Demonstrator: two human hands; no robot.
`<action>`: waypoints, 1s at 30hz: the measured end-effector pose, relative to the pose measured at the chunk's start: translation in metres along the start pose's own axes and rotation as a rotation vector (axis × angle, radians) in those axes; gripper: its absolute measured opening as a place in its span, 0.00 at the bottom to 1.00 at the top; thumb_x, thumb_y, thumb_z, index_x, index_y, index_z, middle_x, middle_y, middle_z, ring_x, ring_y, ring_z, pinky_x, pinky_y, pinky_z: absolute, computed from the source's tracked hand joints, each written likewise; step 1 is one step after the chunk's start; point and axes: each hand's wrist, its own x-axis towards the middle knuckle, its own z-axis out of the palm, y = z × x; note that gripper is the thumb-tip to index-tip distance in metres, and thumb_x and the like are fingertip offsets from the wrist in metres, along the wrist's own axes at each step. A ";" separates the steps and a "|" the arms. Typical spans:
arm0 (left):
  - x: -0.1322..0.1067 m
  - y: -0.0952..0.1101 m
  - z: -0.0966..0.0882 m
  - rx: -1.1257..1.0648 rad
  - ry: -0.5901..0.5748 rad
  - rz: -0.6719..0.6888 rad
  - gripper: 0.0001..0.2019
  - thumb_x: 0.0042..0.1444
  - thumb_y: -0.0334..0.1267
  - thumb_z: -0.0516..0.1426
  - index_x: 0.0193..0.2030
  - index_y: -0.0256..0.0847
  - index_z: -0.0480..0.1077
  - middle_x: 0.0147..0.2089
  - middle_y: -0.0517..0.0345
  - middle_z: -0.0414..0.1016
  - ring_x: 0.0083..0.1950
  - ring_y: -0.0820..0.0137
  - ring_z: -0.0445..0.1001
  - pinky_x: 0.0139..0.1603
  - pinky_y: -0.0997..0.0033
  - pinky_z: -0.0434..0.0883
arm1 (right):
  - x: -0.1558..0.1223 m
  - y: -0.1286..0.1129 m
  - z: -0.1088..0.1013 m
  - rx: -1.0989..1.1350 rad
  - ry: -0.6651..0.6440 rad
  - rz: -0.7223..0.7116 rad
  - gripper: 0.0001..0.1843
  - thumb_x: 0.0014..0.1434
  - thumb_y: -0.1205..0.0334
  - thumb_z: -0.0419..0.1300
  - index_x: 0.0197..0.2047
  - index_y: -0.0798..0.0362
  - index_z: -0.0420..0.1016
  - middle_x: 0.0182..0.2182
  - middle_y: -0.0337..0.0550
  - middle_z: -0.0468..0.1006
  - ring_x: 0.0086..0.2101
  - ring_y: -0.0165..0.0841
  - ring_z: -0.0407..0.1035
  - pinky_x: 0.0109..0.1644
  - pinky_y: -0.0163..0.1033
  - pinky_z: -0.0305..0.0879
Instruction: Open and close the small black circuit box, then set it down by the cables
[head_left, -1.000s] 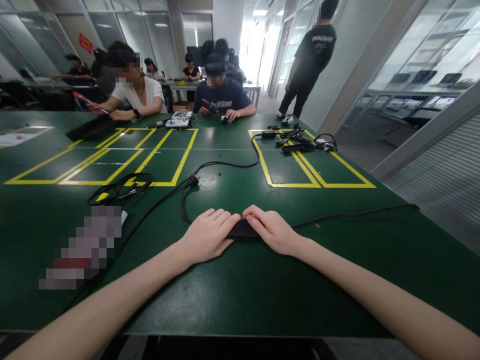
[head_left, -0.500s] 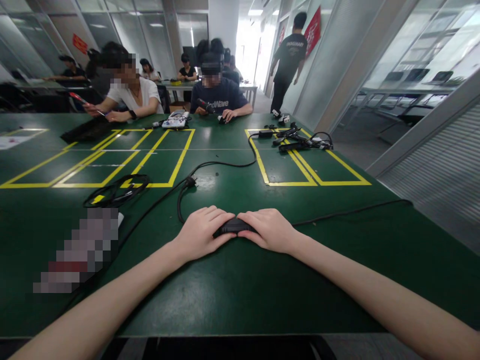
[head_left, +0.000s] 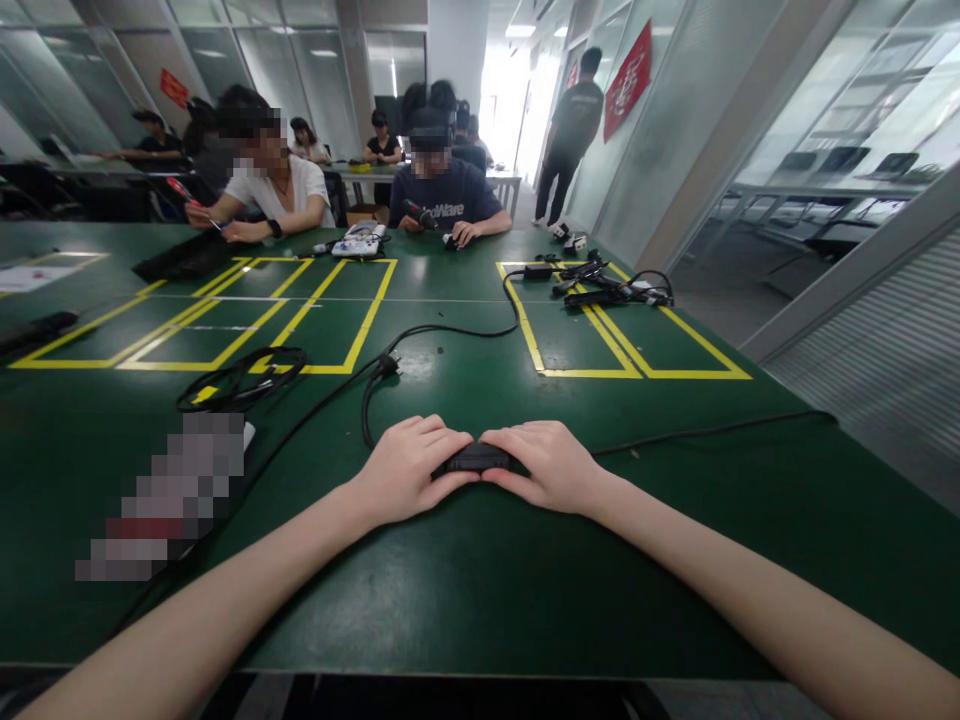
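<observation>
A black power adapter point(head_left: 478, 458) lies on the green table, gripped from both ends. My left hand point(head_left: 412, 468) is closed round its left end, thumb on the near side and fingers over the far side. From the right, my right hand point(head_left: 553, 466) pinches the other end the same way, the thumbs almost meeting. A thick black cord leads from behind my left hand up to a plug point(head_left: 386, 366). On the right, a thin black cable point(head_left: 712, 432) runs out from beyond my right hand to the table's right side. My palms hide the adapter's ends.
Left of my hands lie a coiled black cable point(head_left: 241, 380) and a blurred-out flat item point(head_left: 172, 490). A second adapter point(head_left: 538, 272) and tangled cables point(head_left: 619, 290) sit at the far right among yellow tape outlines. Two people work across the table point(head_left: 450, 600).
Both hands keep their hold on the adapter. The whole view has shifted slightly right, and a dark object shows at the left edge. The person walking in the background is farther off.
</observation>
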 end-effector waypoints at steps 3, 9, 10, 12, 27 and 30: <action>0.000 0.000 0.000 0.054 0.004 0.063 0.20 0.75 0.51 0.51 0.53 0.37 0.75 0.39 0.49 0.81 0.41 0.62 0.77 0.42 0.63 0.72 | 0.000 -0.003 -0.005 0.349 -0.025 0.103 0.16 0.67 0.51 0.64 0.52 0.52 0.73 0.40 0.46 0.82 0.37 0.37 0.77 0.42 0.39 0.71; 0.001 0.001 0.002 0.093 -0.016 0.114 0.20 0.75 0.52 0.50 0.51 0.38 0.75 0.41 0.49 0.82 0.41 0.63 0.77 0.42 0.64 0.71 | 0.002 -0.002 -0.008 1.099 -0.247 0.388 0.22 0.63 0.46 0.68 0.49 0.50 0.66 0.37 0.36 0.77 0.25 0.25 0.69 0.28 0.32 0.69; 0.001 0.000 0.002 0.093 -0.012 0.117 0.20 0.75 0.52 0.50 0.51 0.38 0.75 0.41 0.49 0.82 0.41 0.63 0.77 0.42 0.64 0.71 | 0.002 -0.002 -0.007 1.161 -0.263 0.423 0.25 0.62 0.44 0.69 0.50 0.49 0.65 0.37 0.35 0.77 0.23 0.23 0.66 0.24 0.30 0.65; 0.002 -0.001 0.002 0.094 0.009 0.114 0.20 0.75 0.53 0.52 0.54 0.38 0.75 0.42 0.49 0.82 0.42 0.63 0.78 0.42 0.64 0.72 | 0.003 -0.002 -0.005 1.214 -0.241 0.457 0.26 0.61 0.43 0.70 0.49 0.49 0.65 0.37 0.34 0.77 0.19 0.20 0.59 0.19 0.27 0.57; -0.001 -0.002 0.000 -0.017 -0.043 0.131 0.14 0.73 0.44 0.56 0.58 0.40 0.75 0.59 0.45 0.80 0.62 0.57 0.76 0.62 0.54 0.73 | -0.019 0.081 -0.080 0.982 0.639 0.641 0.23 0.63 0.33 0.58 0.40 0.45 0.66 0.33 0.40 0.80 0.16 0.26 0.44 0.21 0.38 0.43; -0.003 -0.003 0.005 -0.043 -0.127 0.105 0.13 0.73 0.44 0.56 0.53 0.39 0.77 0.56 0.46 0.81 0.58 0.58 0.78 0.58 0.56 0.75 | -0.036 0.104 -0.095 0.864 0.916 0.628 0.21 0.61 0.38 0.63 0.37 0.44 0.61 0.36 0.40 0.81 0.17 0.25 0.48 0.21 0.37 0.46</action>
